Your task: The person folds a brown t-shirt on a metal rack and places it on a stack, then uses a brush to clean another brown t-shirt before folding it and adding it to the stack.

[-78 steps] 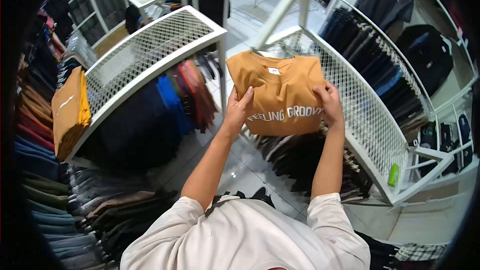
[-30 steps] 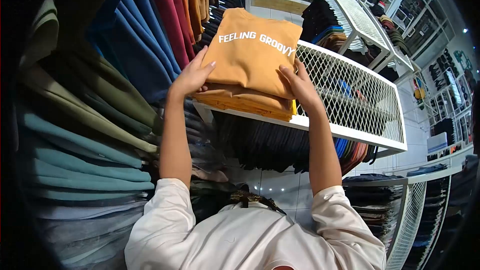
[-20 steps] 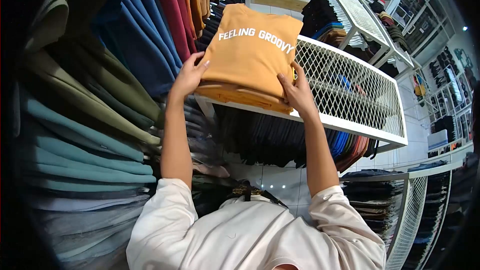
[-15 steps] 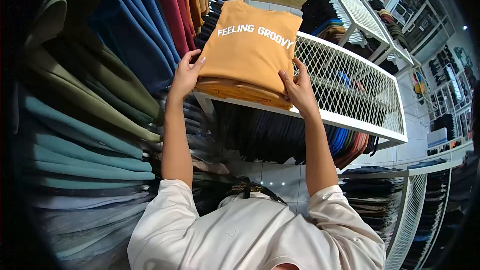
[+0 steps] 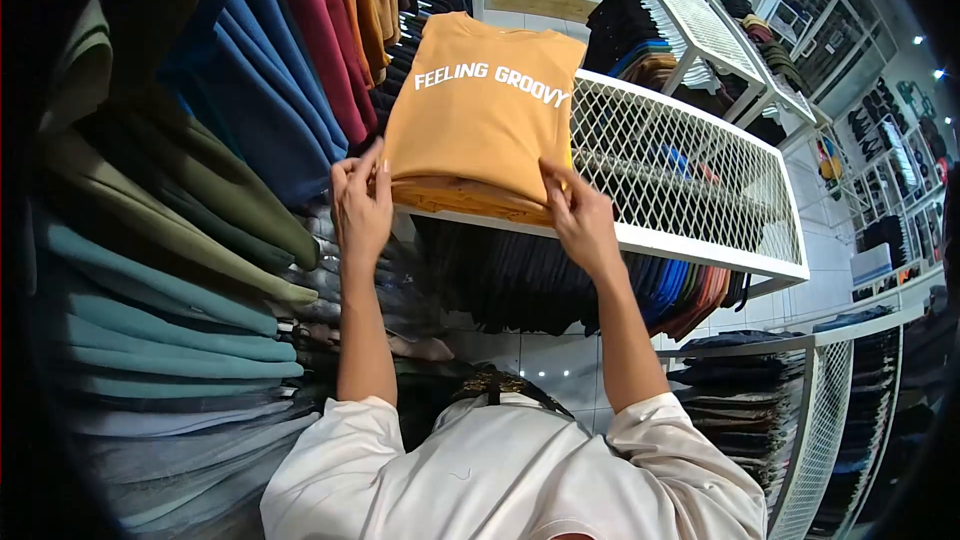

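Note:
A folded orange T-shirt (image 5: 475, 120) with white "FEELING GROOVY" lettering lies on top of a stack of folded orange shirts (image 5: 465, 202). The stack rests at the left end of a white mesh-topped rack (image 5: 690, 160). Beside the stack's near left corner is my left hand (image 5: 361, 205), its fingers raised and apart. My right hand (image 5: 580, 218) is at the near right corner, thumb and fingers apart, with the fingertips against the top shirt's edge. Neither hand is visibly wrapped around the cloth.
Hanging clothes in blue (image 5: 265, 90), olive (image 5: 200, 180) and teal (image 5: 180, 315) crowd the left side. Dark garments (image 5: 510, 270) hang beneath the mesh top. Another mesh rack (image 5: 815, 440) with clothes stands at the lower right, and a white shelf (image 5: 700, 20) farther back.
Both hands have slid toward me along the stack's sides to its near corners, and their fingers have loosened from the shirt. The stack stays on the rack.

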### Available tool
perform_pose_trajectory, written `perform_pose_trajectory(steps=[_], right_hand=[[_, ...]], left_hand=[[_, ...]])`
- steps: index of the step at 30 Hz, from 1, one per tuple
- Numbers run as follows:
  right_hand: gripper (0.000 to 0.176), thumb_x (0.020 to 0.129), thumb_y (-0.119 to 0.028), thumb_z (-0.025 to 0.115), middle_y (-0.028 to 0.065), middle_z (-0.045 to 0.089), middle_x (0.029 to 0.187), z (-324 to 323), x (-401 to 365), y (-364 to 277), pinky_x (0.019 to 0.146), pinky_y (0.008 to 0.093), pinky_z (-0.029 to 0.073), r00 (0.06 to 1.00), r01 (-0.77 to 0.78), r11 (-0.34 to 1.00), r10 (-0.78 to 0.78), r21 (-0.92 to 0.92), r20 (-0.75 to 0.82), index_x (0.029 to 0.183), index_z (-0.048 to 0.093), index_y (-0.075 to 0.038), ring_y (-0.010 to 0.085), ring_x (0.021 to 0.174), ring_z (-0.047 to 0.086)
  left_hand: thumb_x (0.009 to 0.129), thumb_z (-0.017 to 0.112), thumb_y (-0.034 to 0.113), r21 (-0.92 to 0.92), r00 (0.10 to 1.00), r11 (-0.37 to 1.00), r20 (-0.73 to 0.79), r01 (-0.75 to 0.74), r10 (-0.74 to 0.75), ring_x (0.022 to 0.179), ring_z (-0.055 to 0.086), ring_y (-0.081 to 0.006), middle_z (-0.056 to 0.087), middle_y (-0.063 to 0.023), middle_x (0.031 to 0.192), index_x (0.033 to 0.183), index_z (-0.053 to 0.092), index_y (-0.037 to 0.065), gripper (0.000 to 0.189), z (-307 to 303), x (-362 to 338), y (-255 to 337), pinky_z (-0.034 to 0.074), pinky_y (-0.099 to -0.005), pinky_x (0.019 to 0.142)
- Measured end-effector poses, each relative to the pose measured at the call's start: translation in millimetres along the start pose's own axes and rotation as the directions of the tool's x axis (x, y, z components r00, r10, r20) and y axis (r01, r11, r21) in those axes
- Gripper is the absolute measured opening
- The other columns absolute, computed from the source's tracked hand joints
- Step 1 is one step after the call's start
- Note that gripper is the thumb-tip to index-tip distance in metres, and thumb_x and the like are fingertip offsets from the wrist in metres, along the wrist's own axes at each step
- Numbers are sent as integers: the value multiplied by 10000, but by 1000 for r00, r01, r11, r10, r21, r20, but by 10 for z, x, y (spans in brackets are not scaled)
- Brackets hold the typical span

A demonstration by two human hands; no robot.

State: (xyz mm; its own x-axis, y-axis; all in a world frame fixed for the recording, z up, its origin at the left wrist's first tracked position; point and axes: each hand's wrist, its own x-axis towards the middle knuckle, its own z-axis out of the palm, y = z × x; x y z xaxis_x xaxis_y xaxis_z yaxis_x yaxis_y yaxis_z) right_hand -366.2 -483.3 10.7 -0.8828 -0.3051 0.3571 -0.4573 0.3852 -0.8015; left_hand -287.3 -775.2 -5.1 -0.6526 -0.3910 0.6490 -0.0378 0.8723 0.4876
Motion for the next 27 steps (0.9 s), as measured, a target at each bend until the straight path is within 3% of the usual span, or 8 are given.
perform_pose_trajectory(steps=[1,6,8,10,13,16,17,27], right_hand=[[285,1012,-183,594,222,653,761,-41,-85,-204,625,362,508,999,-53,996,53,-73,-10,1249,685,-56,278,624,662],[327,962,-130,673,162,581,694,-137,-554,-182,524,338,415,992,-123,989,119,-83,-43,1281,685,-61,174,517,466],[320,933,-115,704,139,599,719,-215,-760,-65,519,316,408,993,-81,991,72,-105,-91,1246,702,-51,139,527,461],[298,919,-96,714,109,612,725,-312,-961,83,519,290,405,985,-98,994,89,-51,-149,1212,715,-44,120,531,453],[266,934,-109,713,-16,490,599,-568,-1281,306,501,251,340,953,-190,982,181,-15,-243,1192,734,-45,45,541,385],[259,937,-121,712,-7,519,602,-889,-1656,629,504,254,358,902,-315,949,295,-13,-316,1182,734,-42,41,544,424],[256,930,-135,706,79,623,689,-1043,-1790,693,525,285,415,872,-400,916,375,-15,-315,1164,729,-34,101,542,504],[211,919,-168,717,85,663,788,-2250,-2953,1874,600,307,474,674,-571,820,501,47,-543,1084,745,-40,154,634,595]], left_hand=[[1042,571,266,-80,989,987,70,136,-130,1107,567,-339,551,-191,1199,1319,677,105,338,-8,-118,86,460,-417,978],[1029,577,212,-110,963,980,-196,167,-186,1286,497,-387,528,-234,1359,1381,612,55,387,243,-879,447,374,-470,1088],[1013,591,185,-127,972,975,-128,182,-198,1247,516,-409,540,-248,1335,1268,638,0,318,384,-1238,632,383,-466,1070],[994,606,177,-184,969,956,131,230,-208,1198,547,-399,589,-222,1269,1224,655,-13,302,486,-1500,862,415,-474,1034],[987,603,147,-402,950,896,307,189,-62,1103,605,-379,655,-201,1147,1224,656,-8,289,700,-1742,1291,466,-446,984],[983,608,135,-512,857,830,509,222,85,1044,656,-324,676,-186,1113,1260,645,-2,311,936,-1981,1667,501,-417,937],[984,616,151,-530,828,818,546,221,130,982,685,-296,695,-167,1071,1273,641,11,322,1021,-2050,1802,523,-405,891],[982,631,222,-557,518,815,750,158,412,960,695,-310,710,-158,1034,1289,641,59,347,1771,-2809,3339,533,-410,872]])
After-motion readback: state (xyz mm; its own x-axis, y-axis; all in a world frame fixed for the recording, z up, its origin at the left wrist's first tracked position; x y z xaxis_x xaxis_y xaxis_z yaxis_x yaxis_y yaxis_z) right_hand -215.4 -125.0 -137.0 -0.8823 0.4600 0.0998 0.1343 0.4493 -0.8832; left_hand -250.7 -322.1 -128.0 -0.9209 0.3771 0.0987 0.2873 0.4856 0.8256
